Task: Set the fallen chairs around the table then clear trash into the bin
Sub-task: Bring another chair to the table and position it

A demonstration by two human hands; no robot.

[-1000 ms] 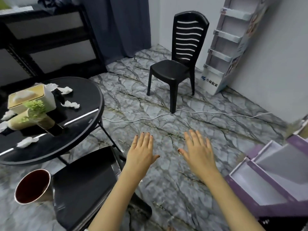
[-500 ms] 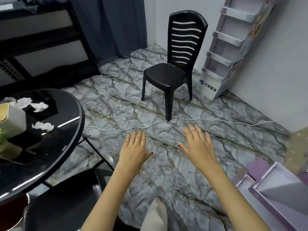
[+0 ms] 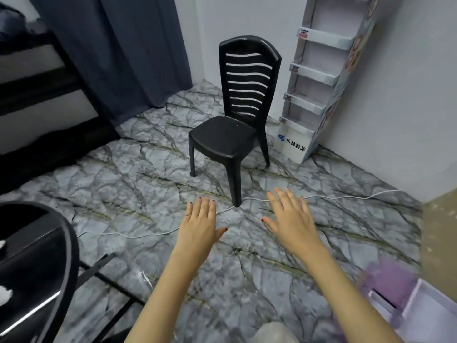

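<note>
Both hands are out in front, palms down, the left hand [image 3: 200,229] and right hand [image 3: 290,219] with fingers [image 3: 280,198] spread and holding nothing. Just beyond them a white cable [image 3: 346,197] runs past the black chair [image 3: 237,134], which stands upright, well apart from the tabletop [image 3: 37,258]. I'd take it by the backrest and lift clear of that cable. Since a second ago the chair looms closer and the tabletop has slid mostly out of view
</note>
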